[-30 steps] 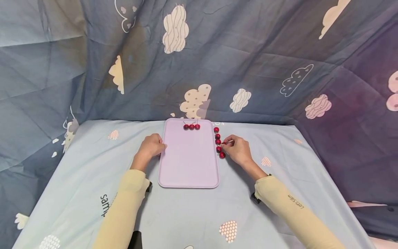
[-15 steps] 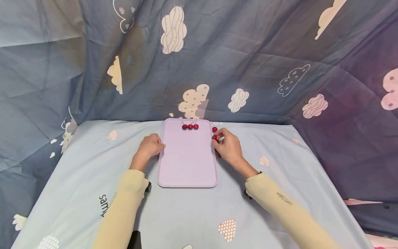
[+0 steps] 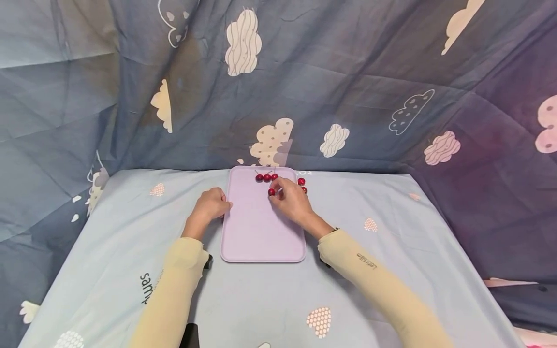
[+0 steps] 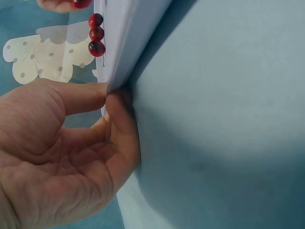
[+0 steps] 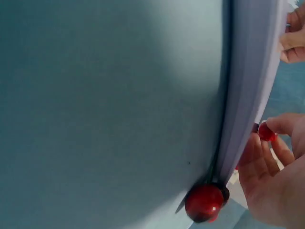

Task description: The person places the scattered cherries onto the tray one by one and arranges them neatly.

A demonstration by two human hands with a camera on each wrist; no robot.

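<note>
A pale purple tray (image 3: 256, 232) lies on the cloth, its left rim pinched by my left hand (image 3: 211, 203). In the left wrist view that hand (image 4: 62, 157) has its thumb and fingers on either side of the rim. My right hand (image 3: 293, 200) holds a red cherry (image 3: 271, 192) between thumb and fingers over the tray's upper right part. The right wrist view also shows this cherry (image 5: 267, 132) at the fingertips. Three stemmed cherries (image 3: 267, 178) form a row along the tray's far end, just beyond the right hand.
Outside the tray's right edge lie more cherries (image 3: 301, 181), partly hidden by the right hand and forearm. One cherry (image 5: 204, 203) shows large beside the rim in the right wrist view. A dark patterned curtain (image 3: 365, 121) rises behind the table's light blue cloth (image 3: 256, 299).
My right hand has picked a cherry from the line beside the tray and carried it left, over the tray. The left hand stays at the rim.
</note>
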